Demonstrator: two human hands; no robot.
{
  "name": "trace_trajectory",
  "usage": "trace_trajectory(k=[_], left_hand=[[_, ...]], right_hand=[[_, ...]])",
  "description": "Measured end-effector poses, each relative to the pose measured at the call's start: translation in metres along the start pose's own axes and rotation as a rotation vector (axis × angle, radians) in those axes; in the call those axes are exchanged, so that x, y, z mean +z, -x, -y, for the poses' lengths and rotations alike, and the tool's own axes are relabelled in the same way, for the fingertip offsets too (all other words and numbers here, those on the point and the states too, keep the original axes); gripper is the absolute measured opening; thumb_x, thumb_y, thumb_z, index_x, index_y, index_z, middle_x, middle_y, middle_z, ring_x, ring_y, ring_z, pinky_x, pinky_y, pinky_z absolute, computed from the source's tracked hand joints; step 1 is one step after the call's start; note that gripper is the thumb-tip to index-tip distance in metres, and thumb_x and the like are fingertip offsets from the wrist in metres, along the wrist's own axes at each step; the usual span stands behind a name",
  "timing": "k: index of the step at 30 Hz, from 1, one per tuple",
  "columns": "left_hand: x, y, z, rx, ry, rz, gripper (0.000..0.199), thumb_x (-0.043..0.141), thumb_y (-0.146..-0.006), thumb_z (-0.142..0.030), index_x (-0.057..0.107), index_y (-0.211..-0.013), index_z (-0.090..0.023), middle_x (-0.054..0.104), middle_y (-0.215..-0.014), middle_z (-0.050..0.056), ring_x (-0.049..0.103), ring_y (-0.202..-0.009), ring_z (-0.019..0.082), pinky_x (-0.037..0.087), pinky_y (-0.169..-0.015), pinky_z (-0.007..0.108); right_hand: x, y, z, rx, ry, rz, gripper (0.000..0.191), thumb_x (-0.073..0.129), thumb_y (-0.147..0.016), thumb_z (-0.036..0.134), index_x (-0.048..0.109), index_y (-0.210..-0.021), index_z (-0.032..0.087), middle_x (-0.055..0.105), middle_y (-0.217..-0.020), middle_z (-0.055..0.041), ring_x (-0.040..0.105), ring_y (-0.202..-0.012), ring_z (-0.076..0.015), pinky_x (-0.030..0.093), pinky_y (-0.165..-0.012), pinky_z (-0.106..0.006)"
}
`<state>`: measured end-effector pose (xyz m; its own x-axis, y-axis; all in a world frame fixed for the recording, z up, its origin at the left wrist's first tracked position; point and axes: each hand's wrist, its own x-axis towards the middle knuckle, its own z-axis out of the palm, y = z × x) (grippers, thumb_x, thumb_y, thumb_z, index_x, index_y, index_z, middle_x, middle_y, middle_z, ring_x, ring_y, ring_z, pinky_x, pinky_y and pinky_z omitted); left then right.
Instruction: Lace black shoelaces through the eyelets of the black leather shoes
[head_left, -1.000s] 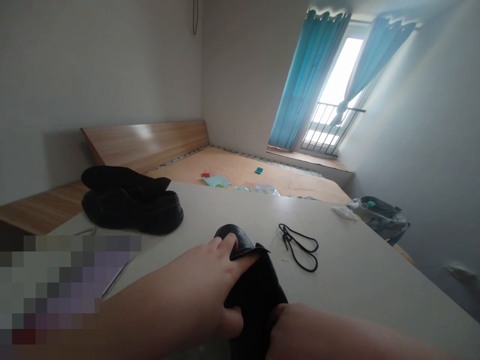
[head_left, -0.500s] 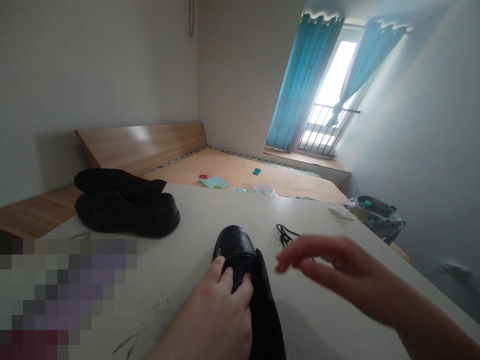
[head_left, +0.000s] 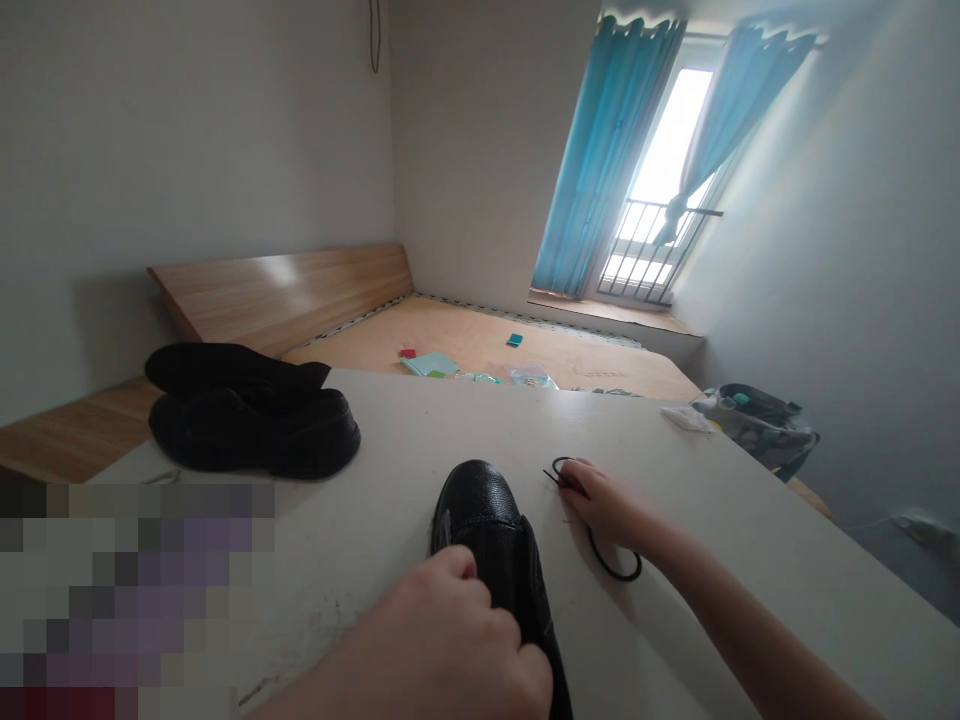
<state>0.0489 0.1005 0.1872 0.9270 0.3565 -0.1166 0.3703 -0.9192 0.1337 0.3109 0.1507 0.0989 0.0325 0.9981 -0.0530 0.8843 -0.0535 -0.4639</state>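
A black leather shoe (head_left: 484,500) lies on the white table, its toe pointing away from me. My left hand (head_left: 450,640) is closed over its left side, fingers curled at the opening; the hand hides part of the shoe. To the right, my right hand (head_left: 607,500) pinches a black shoelace (head_left: 619,577) at the tabletop. One end of the lace sticks out past the fingertips on the left, and a loop hangs out below the palm. Another black shoe (head_left: 255,430) rests on its side at the table's far left, with a dark insole-like piece (head_left: 232,368) behind it.
The white table (head_left: 420,420) has dark scuffs at its left. A blurred patch (head_left: 135,590) covers the lower left. Beyond stands a bed board (head_left: 480,335) with small packets, and a white packet (head_left: 686,418) lies by a bag (head_left: 765,425) at right.
My right hand has come down and taken hold of the shoelace, which lay loose on the table. My left hand has curled its fingers more tightly at the shoe.
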Motion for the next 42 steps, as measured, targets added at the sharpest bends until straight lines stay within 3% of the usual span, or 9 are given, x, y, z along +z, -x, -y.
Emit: trace_trajectory(k=[6, 12, 17, 21, 25, 30, 33, 39, 42], left_hand=[[-0.036, -0.005, 0.039, -0.293, 0.174, -0.318, 0.03, 0.041, -0.091, -0.027, 0.067, -0.106, -0.024, 0.072, -0.099, 0.004, 0.065, -0.092, 0.025, 0.048, -0.081, 0.039], [-0.034, -0.015, 0.065, -0.419, 0.203, -0.305, 0.053, 0.041, -0.092, -0.037, 0.041, -0.141, -0.016, 0.052, -0.14, 0.011, 0.051, -0.124, 0.027, 0.039, -0.103, 0.042], [-0.041, -0.021, 0.064, -0.384, 0.2, -0.374, 0.043, 0.044, -0.089, -0.025, 0.048, -0.131, -0.018, 0.053, -0.136, 0.01, 0.049, -0.125, 0.026, 0.038, -0.104, 0.042], [-0.035, -0.025, 0.067, -0.384, 0.3, -0.499, 0.056, 0.05, -0.083, -0.025, 0.038, -0.138, -0.021, 0.039, -0.146, 0.01, 0.033, -0.137, 0.029, 0.029, -0.109, 0.045], [-0.034, -0.027, 0.07, -0.245, 0.67, -0.508, 0.013, 0.051, -0.083, -0.024, 0.063, -0.082, -0.018, 0.066, -0.088, 0.005, 0.059, -0.093, 0.024, 0.041, -0.093, 0.04], [-0.05, -0.014, 0.079, -0.299, 1.0, -0.676, 0.026, 0.036, -0.089, -0.029, 0.043, -0.066, -0.02, 0.039, -0.056, -0.005, 0.045, -0.054, 0.013, 0.047, -0.066, 0.028], [-0.065, -0.001, 0.085, -0.254, 1.438, -0.786, 0.024, 0.036, -0.088, -0.023, 0.036, -0.063, -0.02, 0.02, -0.051, -0.008, 0.025, -0.041, 0.008, 0.043, -0.049, 0.02], [-0.078, 0.008, 0.095, -0.287, 1.824, -1.136, 0.028, 0.035, -0.088, -0.011, 0.047, -0.063, -0.016, 0.021, -0.048, -0.008, 0.021, -0.035, 0.005, 0.02, -0.034, 0.016], [-0.078, 0.009, 0.095, -0.307, 1.86, -1.148, 0.03, 0.032, -0.09, -0.007, 0.048, -0.066, -0.015, 0.022, -0.048, -0.008, 0.022, -0.036, 0.004, 0.018, -0.035, 0.016]], right_hand=[[-0.02, -0.001, 0.035, -0.084, -0.524, 0.084, 0.029, 0.048, -0.086, 0.045, 0.055, -0.079, 0.018, 0.056, -0.072, -0.002, 0.052, -0.067, -0.016, 0.041, -0.062, -0.03], [-0.042, 0.001, 0.106, -0.258, -0.984, 0.115, 0.032, 0.044, -0.089, 0.048, 0.044, -0.073, 0.021, 0.054, -0.074, 0.0014, 0.055, -0.067, -0.0129, 0.047, -0.066, -0.029], [-0.035, 0.002, 0.13, -0.322, -1.19, 0.135, 0.036, 0.054, -0.089, 0.047, 0.054, -0.07, 0.016, 0.054, -0.067, 0.002, 0.056, -0.056, -0.0103, 0.048, -0.059, -0.025], [-0.038, 0.01, 0.123, -0.289, -1.242, 0.405, 0.034, 0.056, -0.089, 0.045, 0.053, -0.071, 0.016, 0.057, -0.067, 0.0023, 0.058, -0.048, -0.0093, 0.045, -0.048, -0.021], [-0.051, 0.017, 0.116, -0.328, -1.16, 0.581, 0.034, 0.056, -0.09, 0.044, 0.055, -0.073, 0.015, 0.055, -0.063, 0.0032, 0.047, -0.039, -0.0043, 0.032, -0.036, -0.015], [-0.067, 0.006, 0.098, -0.238, -1.051, 0.328, 0.036, 0.066, -0.082, 0.047, 0.059, -0.07, 0.014, 0.049, -0.06, 0.0034, 0.04, -0.047, -0.0039, 0.029, -0.04, -0.014], [-0.07, -0.011, 0.074, -0.206, -1.045, 0.209, 0.034, 0.069, -0.079, 0.047, 0.061, -0.072, 0.014, 0.048, -0.059, 0.003, 0.039, -0.05, -0.0054, 0.03, -0.042, -0.016], [-0.055, -0.052, 0.012, -0.114, -1.113, -0.091, 0.034, 0.069, -0.08, 0.048, 0.061, -0.078, 0.015, 0.039, -0.052, 0.008, 0.027, -0.043, -0.0041, 0.02, -0.037, -0.017], [-0.049, -0.064, -0.021, -0.013, -1.185, -0.118, 0.026, 0.06, -0.09, 0.039, 0.059, -0.083, 0.013, 0.045, -0.058, 0.0075, 0.034, -0.041, -0.0038, 0.028, -0.037, -0.016]])
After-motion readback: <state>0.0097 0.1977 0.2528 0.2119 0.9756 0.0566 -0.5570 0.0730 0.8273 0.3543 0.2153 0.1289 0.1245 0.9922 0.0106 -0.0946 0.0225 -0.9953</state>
